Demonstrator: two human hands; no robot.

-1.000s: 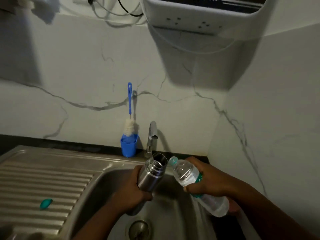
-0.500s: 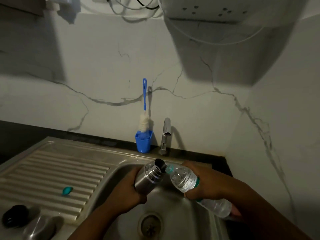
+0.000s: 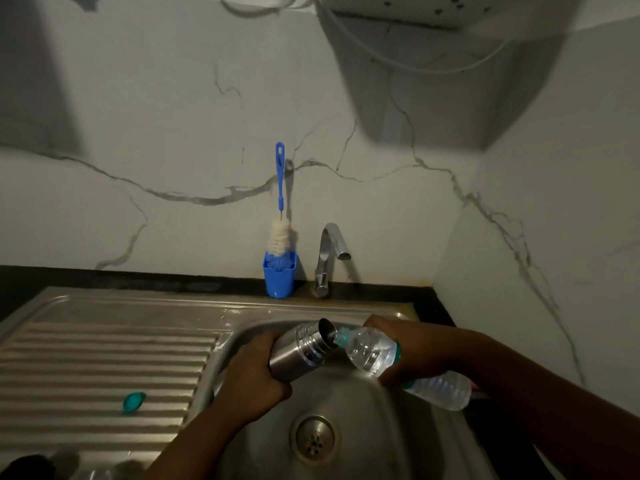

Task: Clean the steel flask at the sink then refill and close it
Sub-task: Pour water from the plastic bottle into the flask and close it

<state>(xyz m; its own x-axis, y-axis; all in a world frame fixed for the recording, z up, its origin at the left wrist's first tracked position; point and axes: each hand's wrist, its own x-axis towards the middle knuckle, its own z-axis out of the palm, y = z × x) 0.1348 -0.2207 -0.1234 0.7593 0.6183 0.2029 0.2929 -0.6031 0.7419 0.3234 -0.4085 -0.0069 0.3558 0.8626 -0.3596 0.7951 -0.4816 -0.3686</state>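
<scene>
My left hand [image 3: 251, 379] grips the steel flask [image 3: 299, 351], which is tilted over the sink basin [image 3: 363, 427] with its open mouth pointing up and right. My right hand [image 3: 412, 348] holds a clear plastic water bottle [image 3: 374, 355] on its side. The bottle's teal neck touches the flask's mouth. The bottle's lower end sticks out behind my right wrist. A dark cap-like object [image 3: 24, 467] lies at the bottom left, blurred.
A chrome tap [image 3: 327, 258] stands behind the basin, with a blue bottle brush [image 3: 280, 202] in a blue holder [image 3: 279, 278] to its left. A small teal cap [image 3: 134, 400] lies on the ribbed drainboard [image 3: 104, 368]. The drain [image 3: 314, 438] sits below the hands.
The flask has tipped further over and the bottle's neck has moved up against its mouth. The view has dropped lower over the sink.
</scene>
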